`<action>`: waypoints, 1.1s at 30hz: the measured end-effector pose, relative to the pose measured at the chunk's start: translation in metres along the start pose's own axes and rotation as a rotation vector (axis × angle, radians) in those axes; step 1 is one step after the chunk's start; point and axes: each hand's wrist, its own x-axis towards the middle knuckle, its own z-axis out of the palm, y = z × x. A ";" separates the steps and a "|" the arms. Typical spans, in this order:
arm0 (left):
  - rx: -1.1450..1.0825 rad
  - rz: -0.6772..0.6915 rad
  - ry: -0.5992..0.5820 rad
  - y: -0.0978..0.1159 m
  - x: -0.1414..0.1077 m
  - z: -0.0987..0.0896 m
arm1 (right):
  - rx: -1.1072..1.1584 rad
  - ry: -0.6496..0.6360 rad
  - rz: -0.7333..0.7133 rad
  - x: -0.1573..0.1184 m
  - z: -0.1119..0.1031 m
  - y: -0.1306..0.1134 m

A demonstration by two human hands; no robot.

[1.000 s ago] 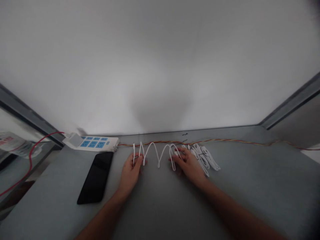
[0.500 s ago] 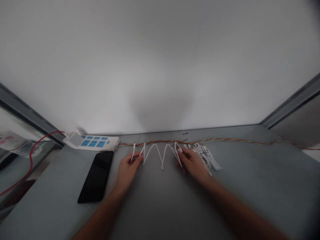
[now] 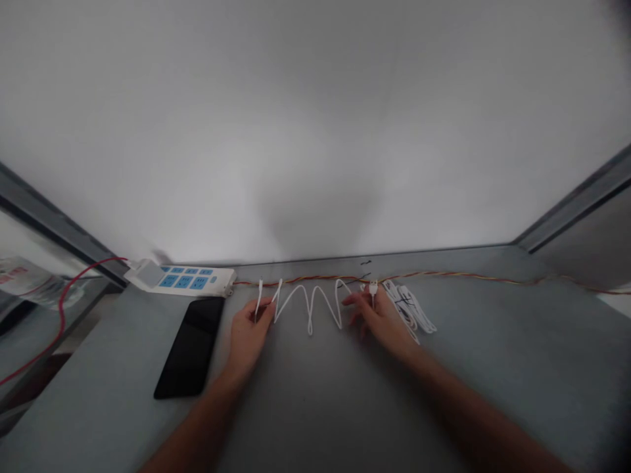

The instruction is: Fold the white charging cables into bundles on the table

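A white cable (image 3: pixel 310 318) stretches in a zigzag between my two hands, above the grey table. My left hand (image 3: pixel 250 332) pinches its left part, and a thin plug end stands up near the fingers. My right hand (image 3: pixel 377 318) is closed on the cable's right end, where a white USB plug (image 3: pixel 373 287) points up by the fingers. Just beyond my right hand lie bundled white cables (image 3: pixel 413 307) with a dark tie round them.
A white power strip with blue sockets (image 3: pixel 190 282) lies at the back left, a black phone (image 3: pixel 191 348) in front of it. Twisted coloured wires (image 3: pixel 444 274) run along the back. A red cable (image 3: pixel 62 309) and a plastic bottle (image 3: pixel 34 284) are far left.
My left hand and the zigzag cable have shifted slightly left. The USB plug now shows upright at my right hand, whose fingers have changed their hold, and the cable's right loops are spread wider.
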 end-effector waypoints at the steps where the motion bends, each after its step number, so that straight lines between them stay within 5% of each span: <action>1: 0.019 0.015 0.010 0.000 0.000 -0.001 | -0.038 0.005 -0.010 0.001 0.000 0.001; 13: 0.055 0.087 0.128 -0.002 0.012 -0.011 | -0.172 0.126 -0.070 0.003 -0.006 0.002; 24: 0.212 0.001 -0.174 0.003 0.016 -0.022 | -0.246 0.100 -0.050 0.005 -0.012 0.001; 33: 0.356 0.057 -0.036 0.010 0.009 -0.023 | -0.257 0.190 -0.087 0.010 -0.014 0.007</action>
